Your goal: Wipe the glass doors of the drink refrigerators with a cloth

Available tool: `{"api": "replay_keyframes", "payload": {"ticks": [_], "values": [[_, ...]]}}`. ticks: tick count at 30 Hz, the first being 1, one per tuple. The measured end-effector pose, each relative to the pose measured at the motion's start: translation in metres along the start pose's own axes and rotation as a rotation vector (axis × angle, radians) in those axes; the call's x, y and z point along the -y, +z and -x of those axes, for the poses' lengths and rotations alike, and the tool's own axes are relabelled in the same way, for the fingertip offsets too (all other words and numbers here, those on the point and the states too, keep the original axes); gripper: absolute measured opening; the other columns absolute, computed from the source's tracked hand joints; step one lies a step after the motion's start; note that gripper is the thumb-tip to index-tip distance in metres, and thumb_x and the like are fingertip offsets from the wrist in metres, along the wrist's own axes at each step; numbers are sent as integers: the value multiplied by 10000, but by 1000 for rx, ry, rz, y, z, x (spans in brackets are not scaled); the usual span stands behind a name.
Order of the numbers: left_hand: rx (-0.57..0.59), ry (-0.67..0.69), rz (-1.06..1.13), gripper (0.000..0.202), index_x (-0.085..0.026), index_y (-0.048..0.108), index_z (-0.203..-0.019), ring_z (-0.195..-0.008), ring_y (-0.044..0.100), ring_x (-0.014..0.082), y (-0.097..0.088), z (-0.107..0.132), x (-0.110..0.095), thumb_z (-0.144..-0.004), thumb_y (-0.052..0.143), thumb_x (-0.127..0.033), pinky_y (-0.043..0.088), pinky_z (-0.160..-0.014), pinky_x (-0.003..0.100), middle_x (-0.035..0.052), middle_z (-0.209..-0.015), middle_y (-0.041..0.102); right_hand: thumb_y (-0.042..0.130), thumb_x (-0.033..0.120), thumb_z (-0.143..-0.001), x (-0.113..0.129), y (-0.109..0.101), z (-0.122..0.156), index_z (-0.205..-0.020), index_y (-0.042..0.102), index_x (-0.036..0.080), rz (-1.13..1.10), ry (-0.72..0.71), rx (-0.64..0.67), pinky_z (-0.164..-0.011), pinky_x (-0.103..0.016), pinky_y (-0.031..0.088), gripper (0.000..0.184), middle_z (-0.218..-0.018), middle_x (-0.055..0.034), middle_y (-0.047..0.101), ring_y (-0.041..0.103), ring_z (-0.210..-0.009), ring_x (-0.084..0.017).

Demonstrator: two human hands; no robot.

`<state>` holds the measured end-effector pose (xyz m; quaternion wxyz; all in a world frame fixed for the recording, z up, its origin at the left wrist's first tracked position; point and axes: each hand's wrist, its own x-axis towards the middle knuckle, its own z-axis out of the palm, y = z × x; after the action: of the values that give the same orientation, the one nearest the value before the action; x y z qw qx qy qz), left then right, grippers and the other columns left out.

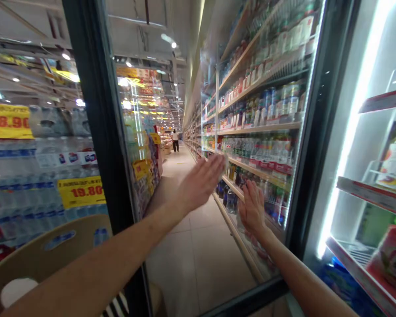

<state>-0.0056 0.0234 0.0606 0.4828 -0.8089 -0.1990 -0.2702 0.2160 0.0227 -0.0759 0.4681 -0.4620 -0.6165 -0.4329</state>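
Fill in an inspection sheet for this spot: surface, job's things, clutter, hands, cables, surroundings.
Surface: glass door in a black frame.
Job's things: the door; a pale patch at the left hand's fingertips, too blurred to name.
Clutter: beige basket at lower left.
Hands: left and right hand raised before the glass, fingers extended; contact cannot be confirmed.
Cables: nothing seen.
Surroundings: lit shelves at right, yellow price signs at left, distant person in the aisle.
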Motion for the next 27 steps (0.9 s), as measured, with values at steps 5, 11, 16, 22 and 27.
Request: {"api": "replay_keyframes", "payload": {"ticks": [5,11,16,22,27], "values": [[58,265,-37,465,-88,342,-1370,-1338,321,181,8,6,-21,-914,270,-148,260,-1115,357,63,-1434,389,425,164,-862,-6,1,4,-1464,92,210,2,-55,-21,-1116,-488,222,690,-1496,-112,272,210,-1396,-230],[38,3,-75,504,-67,284,-1400,-1379,219,237,1,-13,-14,-907,293,-169,217,-1129,422,111,-1473,305,413,183,-876,-8,-2,6,-1463,99,217,14,6,-9,-1115,-521,186,666,-1487,-120,289,236,-1387,-238],[85,353,-22,474,-115,372,-1362,-1332,331,171,13,7,-32,-897,291,-168,256,-1104,329,31,-1442,379,402,190,-882,-14,-5,5,-1461,119,205,16,21,4,-1110,-521,190,644,-1481,-133,298,253,-1381,-241],[0,-9,-100,493,-63,312,-1384,-1356,278,256,2,-8,-16,-902,297,-166,248,-1095,426,107,-1464,326,393,185,-882,-15,-7,4,-1458,141,201,13,19,-17,-1113,-506,190,629,-1479,-131,306,251,-1382,-236],[138,528,65,436,-131,468,-1291,-1293,389,140,17,21,-40,-902,287,-205,266,-1092,298,25,-1402,446,372,168,-878,-12,-7,-2,-1456,153,205,4,-1,-7,-1110,-505,200,619,-1458,-129,347,283,-1369,-234]]}}
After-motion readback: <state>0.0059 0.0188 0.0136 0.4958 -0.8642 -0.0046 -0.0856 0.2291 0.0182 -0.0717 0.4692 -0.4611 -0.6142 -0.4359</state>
